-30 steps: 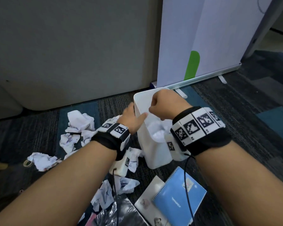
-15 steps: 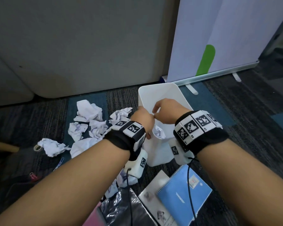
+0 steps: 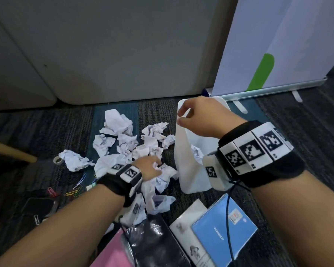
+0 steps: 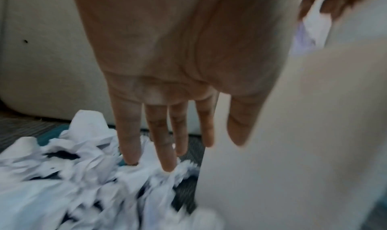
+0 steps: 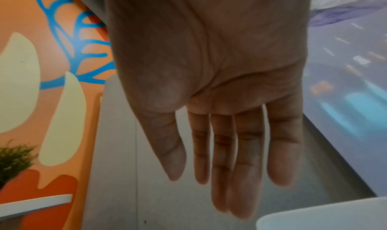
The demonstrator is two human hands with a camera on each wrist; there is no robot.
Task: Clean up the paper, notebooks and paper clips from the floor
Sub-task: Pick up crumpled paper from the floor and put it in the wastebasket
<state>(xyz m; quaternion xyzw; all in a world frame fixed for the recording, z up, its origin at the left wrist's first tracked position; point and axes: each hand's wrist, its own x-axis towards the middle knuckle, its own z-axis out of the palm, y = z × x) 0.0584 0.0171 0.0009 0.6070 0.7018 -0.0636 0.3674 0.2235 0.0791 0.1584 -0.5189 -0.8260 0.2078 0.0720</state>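
Several crumpled white paper balls (image 3: 123, 143) lie on the carpet left of a white bin (image 3: 189, 174). My left hand (image 3: 156, 165) reaches down onto the ball nearest the bin, and its straight fingers (image 4: 167, 159) touch the paper (image 4: 83, 175) without gripping it. My right hand (image 3: 181, 116) hovers over the bin's top left rim, fingers (image 5: 220, 192) straight and empty. One crumpled ball (image 3: 197, 153) lies inside the bin. Coloured paper clips (image 3: 73, 191) are scattered at the left. A blue spiral notebook (image 3: 220, 232) and a white booklet (image 3: 187, 228) lie in front of the bin.
A black plastic-wrapped item (image 3: 154, 241) and a pink cover (image 3: 112, 253) lie at the bottom. A tape roll (image 3: 57, 160) sits by the leftmost paper ball. Grey furniture (image 3: 123, 54) and a white banner stand (image 3: 278, 45) close off the back. A wooden leg (image 3: 12, 153) juts in from the left.
Both hands were together over the bin. My left hand has dropped down and left onto the paper pile. My right hand stays above the bin with its fingers now spread.
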